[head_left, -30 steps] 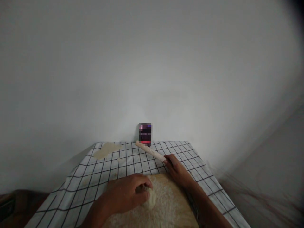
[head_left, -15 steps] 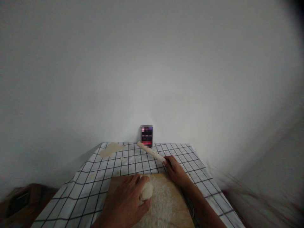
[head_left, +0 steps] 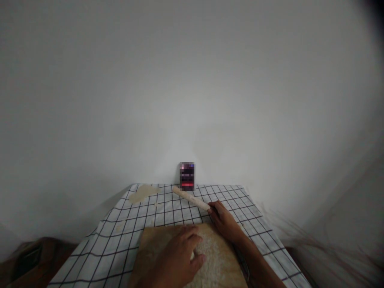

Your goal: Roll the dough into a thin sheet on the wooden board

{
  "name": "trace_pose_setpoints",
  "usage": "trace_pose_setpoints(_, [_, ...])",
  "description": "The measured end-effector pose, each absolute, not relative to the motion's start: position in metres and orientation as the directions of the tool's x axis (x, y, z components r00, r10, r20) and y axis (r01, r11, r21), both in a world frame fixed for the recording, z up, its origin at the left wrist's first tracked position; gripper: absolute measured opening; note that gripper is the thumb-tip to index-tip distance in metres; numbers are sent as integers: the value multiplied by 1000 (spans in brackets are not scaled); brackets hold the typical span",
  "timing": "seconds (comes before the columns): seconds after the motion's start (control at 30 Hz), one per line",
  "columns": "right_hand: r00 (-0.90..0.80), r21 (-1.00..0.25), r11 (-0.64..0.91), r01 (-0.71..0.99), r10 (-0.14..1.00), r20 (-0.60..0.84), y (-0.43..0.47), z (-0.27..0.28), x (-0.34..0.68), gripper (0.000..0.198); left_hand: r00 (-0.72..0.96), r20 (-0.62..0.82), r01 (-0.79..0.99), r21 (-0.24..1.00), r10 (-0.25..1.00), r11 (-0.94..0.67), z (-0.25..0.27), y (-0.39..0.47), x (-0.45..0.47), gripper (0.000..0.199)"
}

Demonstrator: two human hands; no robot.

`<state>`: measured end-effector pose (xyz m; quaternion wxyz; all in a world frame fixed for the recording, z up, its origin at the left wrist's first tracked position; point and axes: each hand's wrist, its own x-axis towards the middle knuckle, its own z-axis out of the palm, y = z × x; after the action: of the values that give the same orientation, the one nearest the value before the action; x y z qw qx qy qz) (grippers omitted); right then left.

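Five fingers of the left hand (head_left: 181,256), at the lower centre of the frame, curve over a lump of pale dough (head_left: 193,255), thumb a little apart from the forefinger; only a sliver of dough shows between them. Right of centre, the fingers of the right hand (head_left: 223,220) close around the near end of a floury rolling pin (head_left: 192,199), which slants up and left from them. Beneath the left hand lies a wooden board (head_left: 151,242), dusted white on its right half. Around it spreads a white cloth (head_left: 112,242) with dark grid lines, bearing a pale, irregular patch (head_left: 143,193) at its far left. Beyond the pin stands a dark, pixelated object (head_left: 187,175) before the plain grey-white wall (head_left: 192,80), which fills the upper frame. A brown object (head_left: 45,256), too dim to identify, sits at lower left.
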<state>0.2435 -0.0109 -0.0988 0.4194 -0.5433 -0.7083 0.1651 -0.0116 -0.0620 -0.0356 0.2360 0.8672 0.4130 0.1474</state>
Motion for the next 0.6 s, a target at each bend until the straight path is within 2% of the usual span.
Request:
trace_pose_setpoints(0.13, [-58,-692,366,623,903,426,-13,-96,243,32,563,91,665,540,822,-516,-56,-67,-18,33])
trace_pose_setpoints(0.3, [-63,-688,375,621,899,434,-14,-93,244,31,569,236,642,471,788,-605,-81,-66,-28,44])
trace_pose_setpoints(0.4, [-65,-692,380,614,898,435,-14,-94,244,32,560,283,627,470,779,-622,-90,-60,-24,44])
trace_pose_setpoints(0.6, [-36,-704,374,604,895,444,-15,-93,243,31,573,374,651,332,729,-682,-107,-53,-16,80])
